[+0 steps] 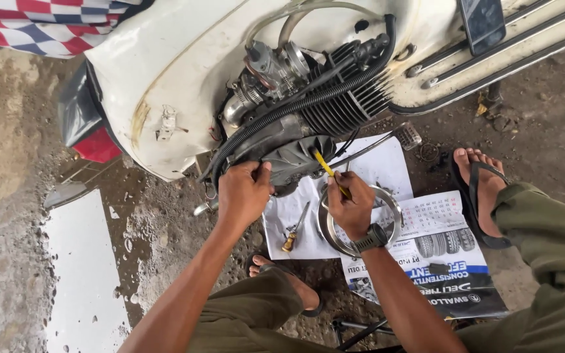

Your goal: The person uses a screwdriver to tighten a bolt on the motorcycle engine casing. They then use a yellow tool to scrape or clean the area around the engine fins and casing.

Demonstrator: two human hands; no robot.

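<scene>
I squat beside a white scooter [184, 59] lying on its side with its engine [315, 91] exposed. My left hand [243, 193] grips the edge of a dark grey engine cover [295, 157] near the black corrugated hose [282, 114]. My right hand [351, 206], with a black wristwatch, holds a yellow-handled screwdriver [327, 168] whose tip points up into the dark cover. Under my right hand a round metal pan [390, 216] rests on white paper [380, 167].
A second screwdriver with a wooden handle [293, 229] lies on the paper. A printed calendar sheet [439, 255] covers the ground at right. My sandalled feet [482, 189] flank the papers. The concrete ground [14, 163] is wet and stained; a white panel [80, 274] lies at left.
</scene>
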